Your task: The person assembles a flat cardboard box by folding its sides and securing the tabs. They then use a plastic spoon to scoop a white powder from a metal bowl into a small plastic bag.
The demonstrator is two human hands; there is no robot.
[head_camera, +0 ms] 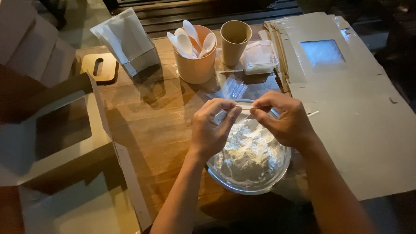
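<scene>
Together the left hand [211, 129] and right hand [284, 119] pinch a small white strip [248, 109] between fingertips — both clenched on it — just above the clear domed container [249, 160] of white, fluffy food near the wooden table's [147, 117] front edge. Behind, toward the far edge, stand a cup of white plastic spoons [195, 52], a paper cup [235, 41] and a napkin holder [128, 41]. Flat grey cardboard boxes [359, 130] cover the right side.

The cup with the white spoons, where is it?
In the head view, the cup of white spoons stands at the far middle of the wooden table, between the napkin holder and an empty paper cup.
</scene>
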